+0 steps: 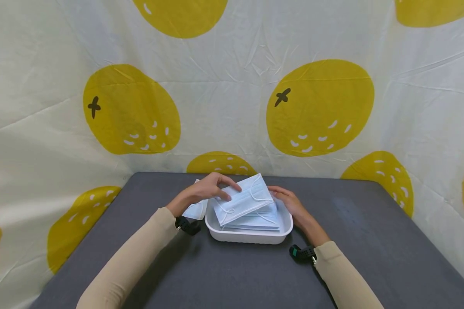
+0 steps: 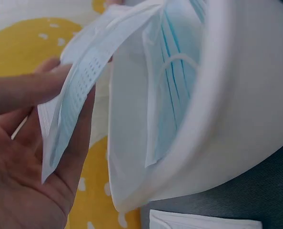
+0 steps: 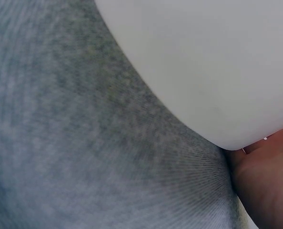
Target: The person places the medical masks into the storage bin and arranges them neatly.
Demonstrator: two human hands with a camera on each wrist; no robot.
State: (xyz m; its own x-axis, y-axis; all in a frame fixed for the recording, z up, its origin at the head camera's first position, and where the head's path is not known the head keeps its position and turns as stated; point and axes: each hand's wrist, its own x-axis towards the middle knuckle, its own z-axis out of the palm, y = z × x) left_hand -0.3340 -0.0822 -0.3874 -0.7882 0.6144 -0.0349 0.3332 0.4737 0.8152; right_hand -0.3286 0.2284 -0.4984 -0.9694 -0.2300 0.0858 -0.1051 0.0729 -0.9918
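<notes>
My left hand (image 1: 210, 187) pinches a light blue pleated face mask (image 1: 244, 201) between thumb and fingers, above a white tray (image 1: 247, 237). In the left wrist view, the held mask (image 2: 84, 78) is seen edge-on, tilted over the tray's rim (image 2: 213, 95). A stack of face masks (image 1: 255, 223) with white ear loops lies in the tray. My right hand (image 1: 290, 204) is at the tray's right side, fingers extended toward its far rim and the held mask's corner. The right wrist view shows this hand (image 3: 270, 176) against the tray's outer wall (image 3: 217, 62); its fingertips are mostly hidden.
Another face mask (image 1: 196, 209) lies on the dark grey table (image 1: 232, 274), left of the tray and partly behind my left wrist. A white curtain (image 1: 224, 116) with yellow fruit prints stands behind the table and along its sides.
</notes>
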